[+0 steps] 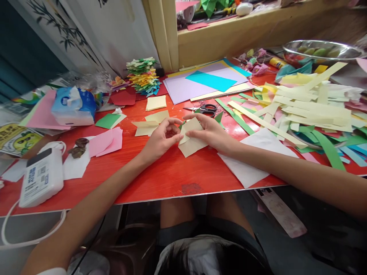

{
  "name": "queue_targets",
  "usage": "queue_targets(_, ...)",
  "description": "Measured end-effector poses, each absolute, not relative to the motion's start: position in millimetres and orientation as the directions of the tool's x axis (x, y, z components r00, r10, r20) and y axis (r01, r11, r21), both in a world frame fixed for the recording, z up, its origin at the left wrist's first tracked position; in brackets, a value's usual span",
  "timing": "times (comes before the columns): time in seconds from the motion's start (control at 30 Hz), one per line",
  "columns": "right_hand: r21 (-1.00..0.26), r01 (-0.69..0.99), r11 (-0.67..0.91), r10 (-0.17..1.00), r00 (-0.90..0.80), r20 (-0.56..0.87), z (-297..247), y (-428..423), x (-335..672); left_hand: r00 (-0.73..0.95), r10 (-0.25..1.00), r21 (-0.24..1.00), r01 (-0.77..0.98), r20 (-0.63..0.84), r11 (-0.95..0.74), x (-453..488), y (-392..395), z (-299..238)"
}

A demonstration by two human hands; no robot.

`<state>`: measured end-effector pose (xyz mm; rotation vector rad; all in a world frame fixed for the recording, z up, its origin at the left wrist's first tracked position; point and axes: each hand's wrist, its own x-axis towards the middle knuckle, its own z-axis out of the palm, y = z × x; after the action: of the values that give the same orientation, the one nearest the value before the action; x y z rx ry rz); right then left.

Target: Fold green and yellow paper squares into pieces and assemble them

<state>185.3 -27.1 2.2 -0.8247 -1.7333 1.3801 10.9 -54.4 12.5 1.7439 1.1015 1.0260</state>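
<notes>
Between my two hands is a folded piece of cream paper [191, 144], tilted above the red table. My right hand [210, 131] pinches it, thumb on the near face and fingers behind. My left hand [165, 137] is at the paper's left edge, its thumb and curled fingers closed around that side. Just behind the hands lie black-handled scissors [208, 110] and some green folded paper [219, 117], partly hidden by my fingers. Creased cream squares [146, 128] lie beyond my left hand, with a small stack of cream squares [156, 103] farther back.
Cut paper strips [312, 110] are heaped on the right, by a metal bowl [322, 50]. Left stand a white power box [43, 177], pink paper [107, 142] and a tissue pack [74, 107]. Folded paper pieces [143, 76] are piled behind; white paper [258, 156] lies under my right forearm.
</notes>
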Motion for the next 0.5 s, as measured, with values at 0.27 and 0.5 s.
queue_targets(0.27, -0.979, 0.045, 0.199, 0.916, -0.363, 0.170, 5.7, -23.2, 186.3, 0.229, 0.954, 0.938, 0.243, 0.193, -0.248, 11.7, -54.3, 14.6)
queue_targets(0.5, -0.980, 0.069, 0.187, 0.885, -0.446, 0.137, 3.8, -26.2, 186.4, 0.224, 0.953, 0.917, 0.298, 0.204, -0.266, 10.3, -55.9, 12.3)
